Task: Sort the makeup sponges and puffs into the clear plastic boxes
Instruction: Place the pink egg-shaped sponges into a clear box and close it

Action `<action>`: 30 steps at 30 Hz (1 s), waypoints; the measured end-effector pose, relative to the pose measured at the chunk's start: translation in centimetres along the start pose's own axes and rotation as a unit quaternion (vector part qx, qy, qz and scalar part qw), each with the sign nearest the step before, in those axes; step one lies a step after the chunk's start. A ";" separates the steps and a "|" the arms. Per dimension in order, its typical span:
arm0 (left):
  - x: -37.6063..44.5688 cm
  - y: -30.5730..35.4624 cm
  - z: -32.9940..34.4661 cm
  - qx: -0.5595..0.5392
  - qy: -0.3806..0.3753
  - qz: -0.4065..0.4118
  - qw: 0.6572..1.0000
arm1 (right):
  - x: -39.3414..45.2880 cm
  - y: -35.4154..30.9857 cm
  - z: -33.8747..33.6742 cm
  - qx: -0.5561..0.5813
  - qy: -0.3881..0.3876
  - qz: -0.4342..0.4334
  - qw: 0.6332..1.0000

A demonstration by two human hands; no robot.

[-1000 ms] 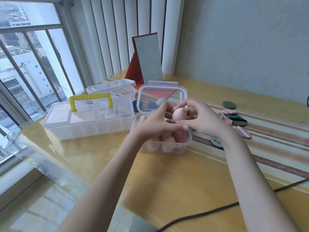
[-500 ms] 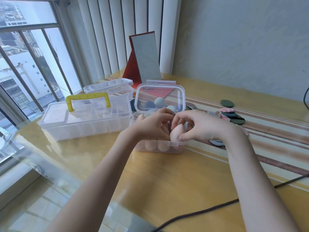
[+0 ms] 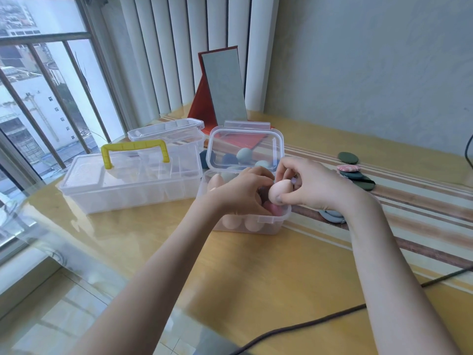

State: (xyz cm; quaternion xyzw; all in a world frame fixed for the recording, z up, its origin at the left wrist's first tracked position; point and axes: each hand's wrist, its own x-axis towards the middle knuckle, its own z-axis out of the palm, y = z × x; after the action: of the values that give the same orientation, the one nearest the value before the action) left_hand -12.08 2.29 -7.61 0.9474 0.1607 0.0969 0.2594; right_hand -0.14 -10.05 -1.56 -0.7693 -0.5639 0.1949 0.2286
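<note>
A small clear box (image 3: 271, 222) stands open in the middle of the table, its lid (image 3: 245, 139) upright behind it. Peach sponges (image 3: 252, 224) and a pink one (image 3: 273, 208) lie inside. My right hand (image 3: 314, 185) pinches a peach egg-shaped sponge (image 3: 279, 192) just above the box's right side. My left hand (image 3: 240, 196) reaches into the box with curled fingers; what they touch is hidden. Blue-grey sponges (image 3: 244, 155) show through the lid. Flat puffs lie at the right: a dark green one (image 3: 348, 158), a pink one (image 3: 348, 167) and a grey-blue one (image 3: 331, 218).
A larger clear box (image 3: 128, 185) with a yellow handle (image 3: 134, 149) sits left of the small one, with another lidded clear box (image 3: 166, 130) behind it. A red-backed mirror (image 3: 224, 88) stands at the back. A dark cable (image 3: 294, 329) crosses the near table.
My right hand lowered the peach sponge toward the box, then lifted it slightly. My left hand stayed in the box with its fingers curled among the sponges.
</note>
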 end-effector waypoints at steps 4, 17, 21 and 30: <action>-0.2 0.2 0.2 -0.016 0.060 -0.007 0.998 | -0.3 -0.4 -0.6 0.036 -0.040 -0.022 0.998; -0.9 0.9 -0.7 -0.027 0.063 -0.007 0.998 | 0.2 -2.7 2.6 -0.150 -0.051 0.037 0.987; -1.0 0.8 -0.7 -0.013 0.056 -0.010 0.998 | 0.3 -3.5 3.2 -0.229 -0.044 0.051 0.971; -1.0 1.1 -1.2 0.067 0.028 -0.020 0.997 | 0.7 -2.0 1.4 -0.129 -0.165 0.046 0.977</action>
State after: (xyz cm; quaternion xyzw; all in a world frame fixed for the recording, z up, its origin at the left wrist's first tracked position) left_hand -13.03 1.63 -6.15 0.9562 0.1928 0.1075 0.1925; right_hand -2.28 -8.69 -1.57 -0.7748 -0.5780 0.2552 0.0222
